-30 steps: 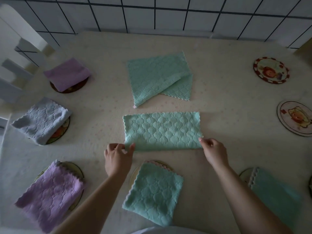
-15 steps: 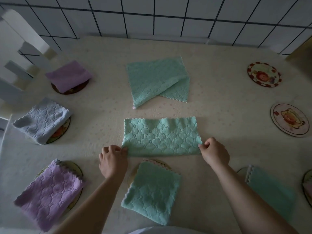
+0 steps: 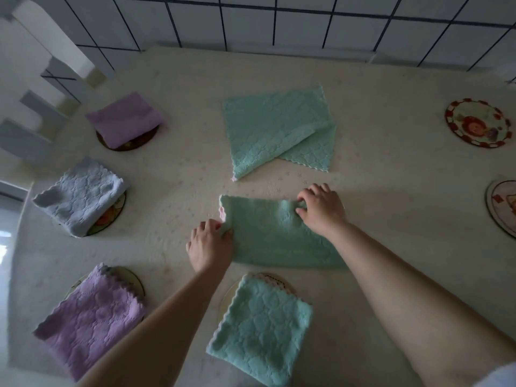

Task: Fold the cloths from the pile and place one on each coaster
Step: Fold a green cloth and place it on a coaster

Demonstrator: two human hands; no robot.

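Mint-green quilted microfibre cloth (image 3: 276, 241), half-folded, mid-bench (image 3: 391, 191) below the loose green pile (image 3: 276, 129): left hand (image 3: 210, 245) fingers pinching its left edge, right hand (image 3: 321, 209) fingers curled grasping the right end; best carried across squarely, scalloped edges aligned, before creasing.

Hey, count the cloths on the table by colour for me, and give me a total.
Green cloths: 3, one on the coaster nearest the camera, one being folded, one loose at the far middle.
Purple cloths: 2, near left and far left.
Blue cloths: 1, at the left.
Total: 6 cloths.
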